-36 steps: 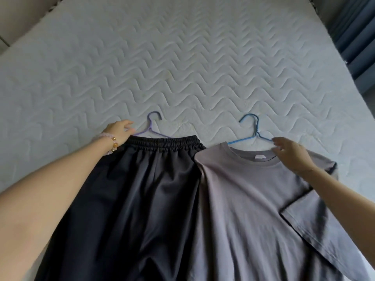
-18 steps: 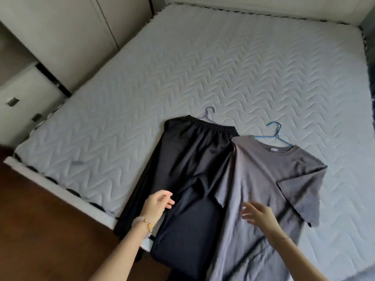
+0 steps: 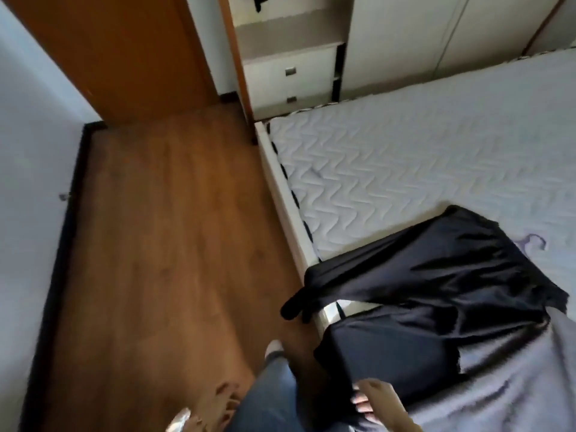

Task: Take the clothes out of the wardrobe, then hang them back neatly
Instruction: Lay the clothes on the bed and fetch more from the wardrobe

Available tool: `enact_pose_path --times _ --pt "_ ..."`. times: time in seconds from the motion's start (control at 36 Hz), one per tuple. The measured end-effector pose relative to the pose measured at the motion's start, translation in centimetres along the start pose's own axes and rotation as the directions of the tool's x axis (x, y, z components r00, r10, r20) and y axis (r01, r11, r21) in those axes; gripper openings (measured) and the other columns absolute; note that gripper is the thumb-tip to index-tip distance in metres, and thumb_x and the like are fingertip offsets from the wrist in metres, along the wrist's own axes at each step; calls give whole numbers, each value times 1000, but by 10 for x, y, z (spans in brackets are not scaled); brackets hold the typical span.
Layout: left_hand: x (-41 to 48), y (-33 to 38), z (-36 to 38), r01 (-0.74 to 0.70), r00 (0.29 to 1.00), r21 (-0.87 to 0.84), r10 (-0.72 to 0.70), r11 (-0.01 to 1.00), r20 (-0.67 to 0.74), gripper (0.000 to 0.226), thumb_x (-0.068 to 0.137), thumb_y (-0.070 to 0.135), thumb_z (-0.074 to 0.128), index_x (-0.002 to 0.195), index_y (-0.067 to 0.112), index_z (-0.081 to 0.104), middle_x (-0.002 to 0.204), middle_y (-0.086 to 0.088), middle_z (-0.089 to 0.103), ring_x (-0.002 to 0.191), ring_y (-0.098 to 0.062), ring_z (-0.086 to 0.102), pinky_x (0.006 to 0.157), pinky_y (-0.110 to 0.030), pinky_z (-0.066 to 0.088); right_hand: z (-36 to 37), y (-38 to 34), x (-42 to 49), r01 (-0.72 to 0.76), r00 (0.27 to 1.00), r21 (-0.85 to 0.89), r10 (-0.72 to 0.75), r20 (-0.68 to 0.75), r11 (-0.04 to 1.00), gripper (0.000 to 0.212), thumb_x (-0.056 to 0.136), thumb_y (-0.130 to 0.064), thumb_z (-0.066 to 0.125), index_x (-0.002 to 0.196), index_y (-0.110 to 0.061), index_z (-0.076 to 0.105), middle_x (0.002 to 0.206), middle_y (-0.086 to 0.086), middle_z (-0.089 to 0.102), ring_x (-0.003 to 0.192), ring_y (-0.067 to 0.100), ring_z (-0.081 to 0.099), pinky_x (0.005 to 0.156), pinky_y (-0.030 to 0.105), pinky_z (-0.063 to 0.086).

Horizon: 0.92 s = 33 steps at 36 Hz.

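Black trousers [image 3: 442, 285] lie on the white quilted mattress [image 3: 405, 157], their legs draped over the bed's edge. A purple hanger [image 3: 534, 241] sticks out beyond their waistband. The grey T-shirt [image 3: 530, 378] lies beside them at the lower right. My right hand [image 3: 375, 399] hangs at the bottom in front of the trouser legs, fingers loosely curled, holding nothing. Low over the floor, my left hand [image 3: 218, 403] is blurred, with its fingers spread and empty. The open wardrobe [image 3: 290, 79] with white drawers stands at the top.
Wooden floor [image 3: 156, 244] stretches to the left between a white wall and the bed frame [image 3: 280, 188]. A brown door [image 3: 124, 51] stands beside the wardrobe. A dark garment [image 3: 260, 1] hangs inside at the top edge. My jeans-clad leg [image 3: 271, 394] is at the bottom.
Both hands have left the hangers and drawn back off the clothes. The view has swung left from the bed toward the floor and the wardrobe.
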<state>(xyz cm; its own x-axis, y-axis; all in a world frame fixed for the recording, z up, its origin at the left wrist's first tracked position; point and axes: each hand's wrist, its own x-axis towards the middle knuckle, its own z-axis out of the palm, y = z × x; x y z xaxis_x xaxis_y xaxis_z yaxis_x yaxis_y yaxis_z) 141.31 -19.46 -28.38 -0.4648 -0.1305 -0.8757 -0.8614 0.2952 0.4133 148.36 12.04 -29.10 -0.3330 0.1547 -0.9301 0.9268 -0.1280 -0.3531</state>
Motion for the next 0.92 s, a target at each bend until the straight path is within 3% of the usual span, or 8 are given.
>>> enact_pose_path --times 0.11,0.22,0.28,0.39,0.53,0.72,0.83,0.92 --pt "14 -16 -44 56 997 -39 -58 998 -46 15 94 14 51 92 5 63 84 -10 66 70 -20 58 65 -28 47 45 -84 23 61 998 -162 -55 40 985 22 93 -9 45 78 -9 61 50 3 62 49 16 52 44 18 32" --pt "32 1 -88 71 988 -119 -87 990 -129 20 92 -6 49 88 -9 68 86 -20 67 84 -30 61 72 -28 48 99 -166 49 108 994 -256 -102 37 961 20 90 -7 46 76 -8 60 50 5 61 51 19 50 51 23 32" --pt "40 20 -109 90 980 -177 -118 980 -159 29 91 -7 49 75 4 71 97 -24 68 89 -30 63 66 -9 48 125 -201 59 136 991 -277 -131 35 951 21 91 -9 45 79 -8 62 51 4 63 55 21 53 55 24 35" --pt "70 54 -157 125 972 -220 -164 967 -170 52 91 -15 38 49 6 59 59 -8 60 55 -19 54 44 -7 43 168 -256 64 165 985 -300 -141 101 940 23 96 -15 41 85 -12 60 73 8 63 67 20 56 62 26 40" --pt "122 109 -205 163 963 -264 -211 951 -165 17 92 -5 48 95 -18 58 76 -12 59 68 -27 55 72 -39 50 195 -302 82 164 985 -287 -143 94 944 20 96 -13 44 87 -8 61 71 10 62 62 19 55 56 24 43" --pt "174 255 -221 112 991 -309 -130 945 -38 23 95 7 45 76 5 58 71 -8 58 63 -17 49 57 -25 35 192 -349 115 39 999 -249 -46 -21 968 16 92 1 47 83 6 59 55 14 52 41 20 50 38 18 36" --pt "223 342 -229 -5 999 -332 -7 943 -36 26 95 5 43 77 10 60 48 5 64 52 -11 57 52 -23 42 204 -412 135 14 1000 -234 -16 -10 972 20 92 6 45 77 5 60 73 18 57 53 26 53 32 20 42" --pt "258 394 -239 -38 999 -294 27 955 -43 23 95 4 44 83 9 62 47 7 65 53 -11 58 51 -22 42 221 -472 155 59 998 -307 -62 3 950 22 91 6 46 104 19 58 99 34 59 66 27 51 43 26 43"
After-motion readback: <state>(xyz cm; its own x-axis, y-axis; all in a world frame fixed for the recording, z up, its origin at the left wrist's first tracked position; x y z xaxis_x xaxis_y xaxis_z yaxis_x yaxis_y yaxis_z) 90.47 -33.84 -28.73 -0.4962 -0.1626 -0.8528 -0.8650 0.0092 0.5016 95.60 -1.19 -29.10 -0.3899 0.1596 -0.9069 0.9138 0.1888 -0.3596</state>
